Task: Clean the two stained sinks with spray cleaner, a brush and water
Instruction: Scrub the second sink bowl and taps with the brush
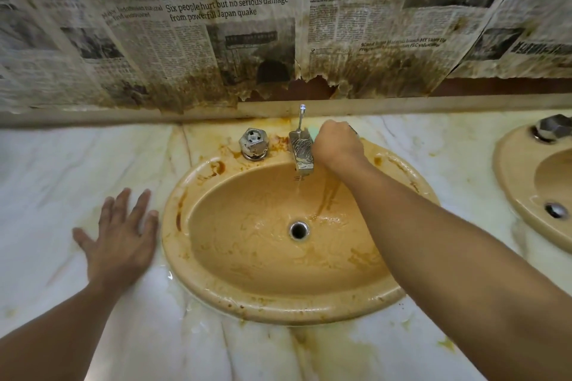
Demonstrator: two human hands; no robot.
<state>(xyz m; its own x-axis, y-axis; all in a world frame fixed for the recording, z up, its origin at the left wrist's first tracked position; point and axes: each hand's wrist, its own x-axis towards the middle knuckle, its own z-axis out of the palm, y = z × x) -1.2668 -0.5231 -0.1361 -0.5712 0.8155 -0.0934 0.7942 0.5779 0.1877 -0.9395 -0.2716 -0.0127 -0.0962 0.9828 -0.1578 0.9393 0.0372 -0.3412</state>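
The tan sink (216, 284) in front of me is wet and streaked with brown stains on its rim and bowl. A thin stream of water runs from the chrome faucet (301, 151) toward the drain (298, 230). My right hand (337, 144) reaches over the bowl, with its fingers curled round the right tap knob just right of the faucet. The knob is mostly hidden. A pale green sliver (314, 133) shows at that hand's left edge; I cannot tell what it is. My left hand (122, 235) rests flat on the marble counter (77, 170), fingers spread, left of the sink.
The left tap knob (253, 144) stands behind the bowl. A second tan sink (510, 176) with its own knob (552, 127) is cut off at the right edge. Stained, torn newspaper (216, 40) covers the wall above the counter's back ledge. Puddles lie on the counter around the sink.
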